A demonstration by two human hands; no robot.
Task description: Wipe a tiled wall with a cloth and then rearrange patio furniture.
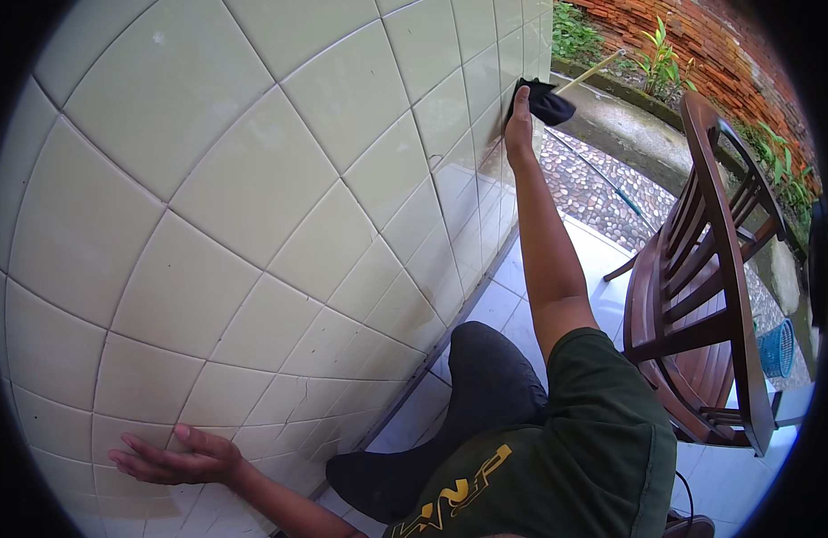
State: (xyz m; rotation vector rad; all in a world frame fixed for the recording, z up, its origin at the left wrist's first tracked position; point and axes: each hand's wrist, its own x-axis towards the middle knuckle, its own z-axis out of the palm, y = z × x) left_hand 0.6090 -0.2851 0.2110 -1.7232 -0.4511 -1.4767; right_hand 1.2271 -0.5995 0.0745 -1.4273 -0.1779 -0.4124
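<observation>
My right hand (pixel 520 131) reaches far out along a wall of pale cream-green tiles (pixel 252 188), near the wall's far end. It grips a black cloth (pixel 552 104) and holds it at the tile surface; part of the cloth sticks out past the wall's edge. At the lower left, my left hand (pixel 178 460) has its fingers apart, with nothing in it. That hand is close to the lower tiles, but I cannot tell whether it touches them. A pale yellowish stick (pixel 589 72) shows just behind the cloth; whether the two touch is unclear.
A dark wooden slatted chair (pixel 707 289) stands close on my right. Beyond it are a blue plastic basket (pixel 777 346) and a pebbled floor (pixel 582 175) with a thin green pole (pixel 629 202) across it. White floor tiles (pixel 508 296) meet the wall. A brick wall (pixel 744 67) rises behind plants.
</observation>
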